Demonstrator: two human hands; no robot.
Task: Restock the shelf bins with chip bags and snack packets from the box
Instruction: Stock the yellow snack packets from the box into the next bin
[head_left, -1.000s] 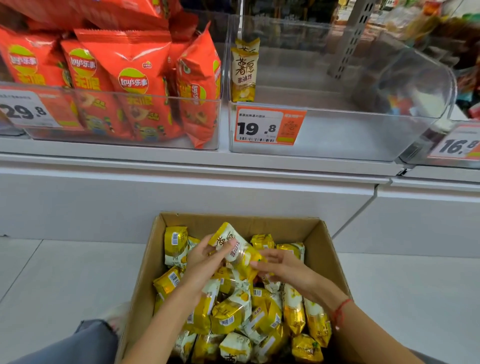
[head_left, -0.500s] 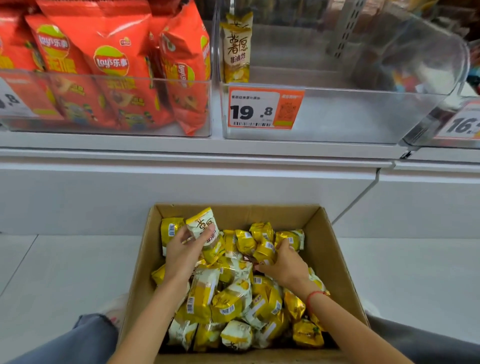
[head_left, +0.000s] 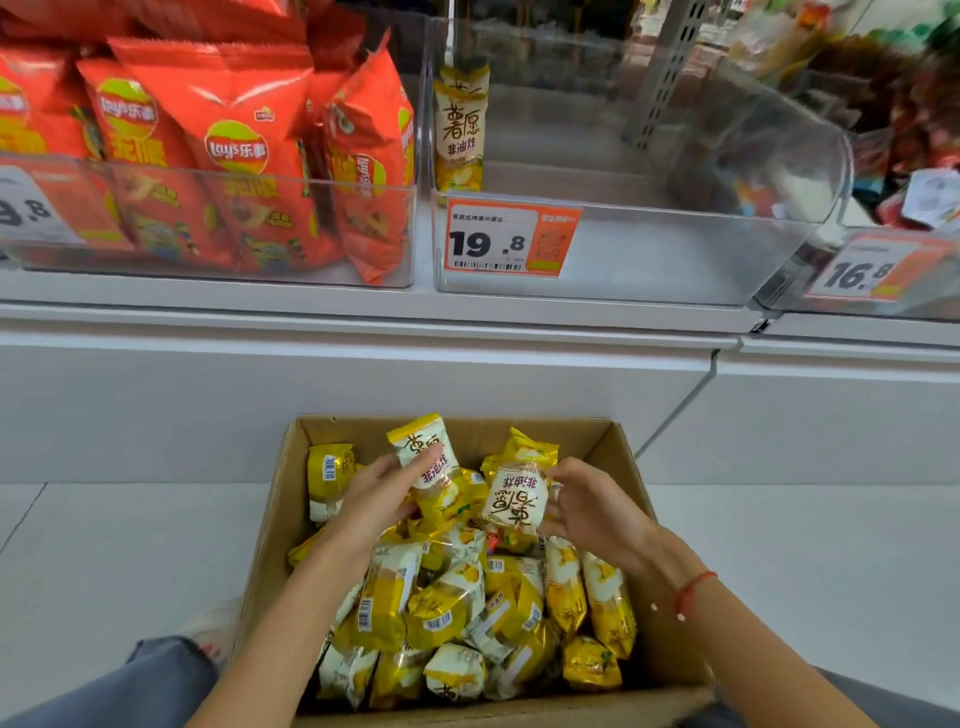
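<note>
Glossy orange-red foil at far left: chip bags (head_left: 234, 156) packed upright and leaning in a clear plastic bin (head_left: 208, 275), front wall low, likely so labels stay readable. Next along the white shelf (head_left: 363, 312), a second transparent bin (head_left: 675, 260), nearly bare, with one tall yellow-and-cream packet (head_left: 461, 130) standing against its left wall behind an orange price tag (head_left: 511, 239) reading 19.8; probably the home for the boxed stock, judging by the matching print. Further right, part of a third bin with a 16.8 tag (head_left: 878, 273), contents blurred. Below, on pale floor tiles, an open brown cardboard box (head_left: 275, 545), flaps folded out, heaped with small crinkly yellow-and-white snack packets (head_left: 467, 608), shiny, pillow-shaped, some barcode side up. Left hand (head_left: 379, 493) closed around one packet (head_left: 423, 452), thumb across its face, held upright above the pile. Right hand (head_left: 592, 509) pinching a second packet (head_left: 516, 496) by its edge, fingers partly spread, print upside down to the camera. Both packets clear of the heap but over the box, not yet in any bin; one per hand suggests gathering before a lift to the shelf. Thin red cord (head_left: 693, 587) on the right wrist. Grey trouser fabric at the bottom corners.
</note>
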